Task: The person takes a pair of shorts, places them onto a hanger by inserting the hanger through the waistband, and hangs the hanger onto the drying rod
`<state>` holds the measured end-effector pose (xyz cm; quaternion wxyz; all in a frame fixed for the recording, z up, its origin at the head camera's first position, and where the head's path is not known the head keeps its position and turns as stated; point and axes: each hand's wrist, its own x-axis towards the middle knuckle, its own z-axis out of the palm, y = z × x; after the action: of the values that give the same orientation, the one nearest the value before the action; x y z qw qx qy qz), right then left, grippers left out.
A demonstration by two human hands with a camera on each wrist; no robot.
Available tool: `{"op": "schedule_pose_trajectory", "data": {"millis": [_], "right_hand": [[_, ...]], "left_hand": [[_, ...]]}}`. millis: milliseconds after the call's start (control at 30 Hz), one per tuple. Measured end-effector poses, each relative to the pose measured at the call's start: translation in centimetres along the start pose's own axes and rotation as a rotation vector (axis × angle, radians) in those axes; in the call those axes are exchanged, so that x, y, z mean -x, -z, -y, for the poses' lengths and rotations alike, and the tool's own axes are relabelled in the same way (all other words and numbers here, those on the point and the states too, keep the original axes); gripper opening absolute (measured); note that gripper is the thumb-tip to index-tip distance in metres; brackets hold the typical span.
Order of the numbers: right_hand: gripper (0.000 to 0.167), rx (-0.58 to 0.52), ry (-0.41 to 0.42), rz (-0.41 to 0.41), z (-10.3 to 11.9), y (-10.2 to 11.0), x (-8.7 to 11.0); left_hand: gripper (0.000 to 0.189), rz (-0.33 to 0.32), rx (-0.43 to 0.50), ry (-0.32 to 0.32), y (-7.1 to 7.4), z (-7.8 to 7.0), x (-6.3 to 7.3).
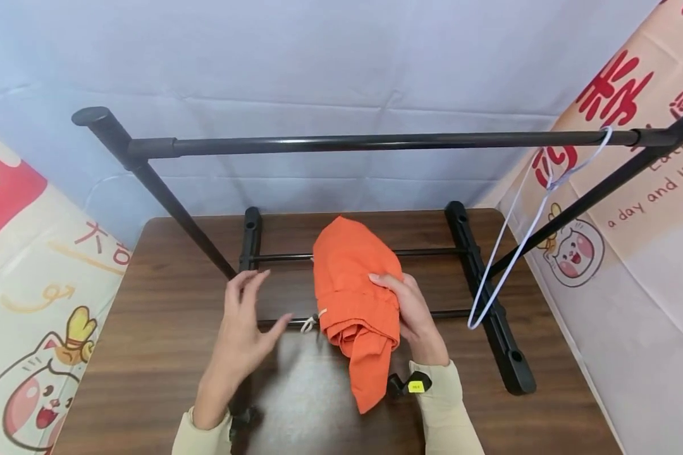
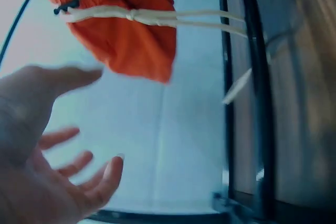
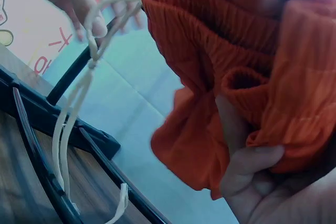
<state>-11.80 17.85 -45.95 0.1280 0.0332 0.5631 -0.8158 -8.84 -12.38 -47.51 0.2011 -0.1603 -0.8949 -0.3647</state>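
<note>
Head view, and the right hand (image 1: 412,311) has a grip on the bundled orange garment (image 1: 355,272), over the middle of the desk (image 1: 142,354); the left hand (image 1: 239,335), fingers spread, is just to the left, clear of it. A white hanger (image 1: 552,185) dangles at the right end of the black rack (image 1: 319,144). Left wrist: spread fingers there, apart from the garment, whose pale cord (image 2: 152,20) carries a black toggle (image 2: 66,7). Right wrist: thumb and fingers pinching gathered cloth, the knotted cord hanging to the left.

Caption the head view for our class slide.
Right hand grips a bundled orange drawstring garment at a black clothes rack; left hand hovers apart.
</note>
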Motion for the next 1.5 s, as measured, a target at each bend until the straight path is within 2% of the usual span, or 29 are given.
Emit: {"op": "schedule_pose_trajectory", "data": {"millis": [67, 133, 233, 300, 433, 533, 600, 633, 733, 833, 967, 1100, 1167, 1233, 1333, 1400, 1500], "right_hand": [[0.018, 0.019, -0.029, 0.027, 0.0, -0.2, -0.2], [0.016, 0.036, -0.054, 0.054, 0.0, -0.4, -0.4], [0.016, 0.049, -0.080, 0.095, 0.0, -0.6, -0.3], [0.021, 0.051, -0.099, 0.146, -0.1, -0.8, -0.2], [0.048, 0.045, -0.220, 0.255, 0.1, -1.3, 0.2], [0.066, -0.006, -0.297, 0.369, 0.4, -1.6, 0.4], [0.069, -0.089, -0.295, 0.463, 0.5, -1.5, 0.4], [0.070, -0.123, -0.265, 0.514, 0.6, -1.4, 0.3], [0.077, -0.197, -0.183, 0.596, 0.5, -1.0, 0.0], [0.082, -0.122, -0.091, 0.590, 0.2, -0.7, 0.0], [0.083, 0.061, -0.017, 0.453, -0.1, -0.6, 0.2], [0.069, 0.123, 0.042, 0.272, 0.4, -1.1, 0.6], [0.063, 0.128, 0.108, 0.195, 0.8, -1.5, 0.8], [0.057, 0.142, 0.197, 0.131, 1.1, -1.8, 1.1], [0.048, 0.169, 0.316, 0.052, 1.6, -2.1, 1.4], [0.037, 0.178, 0.340, 0.004, 1.8, -2.3, 1.5], [0.013, 0.201, 0.308, -0.062, 1.9, -2.3, 1.5]], "left_hand": [[0.105, 0.044, -0.049, -0.133, 0.0, -0.6, -0.3], [0.116, 0.092, -0.065, -0.220, -0.2, -1.2, -0.6], [0.122, 0.149, -0.061, -0.310, -0.6, -1.9, -1.2], [0.119, 0.172, -0.062, -0.356, -1.0, -2.3, -1.5], [0.101, 0.202, -0.058, -0.454, -1.5, -2.8, -2.0], [0.083, 0.200, -0.034, -0.511, -1.9, -3.0, -2.1], [0.068, 0.184, -0.001, -0.515, -2.1, -3.0, -2.0], [0.060, 0.164, 0.025, -0.507, -2.3, -3.0, -1.9], [0.039, 0.103, 0.109, -0.438, -2.6, -2.8, -1.8], [0.026, 0.052, 0.196, -0.332, -2.8, -2.6, -1.7], [0.014, 0.004, 0.282, -0.195, -3.0, -2.6, -1.8], [0.006, -0.034, 0.339, -0.089, -3.1, -2.6, -1.9], [0.003, -0.038, 0.363, -0.018, -3.0, -2.8, -2.0], [0.012, -0.024, 0.378, 0.080, -2.7, -3.1, -2.1], [0.048, 0.039, 0.462, 0.242, -2.1, -3.7, -2.3], [0.064, 0.094, 0.543, 0.325, -1.7, -4.1, -2.5], [0.073, 0.186, 0.658, 0.405, -1.1, -4.5, -2.5]]}}
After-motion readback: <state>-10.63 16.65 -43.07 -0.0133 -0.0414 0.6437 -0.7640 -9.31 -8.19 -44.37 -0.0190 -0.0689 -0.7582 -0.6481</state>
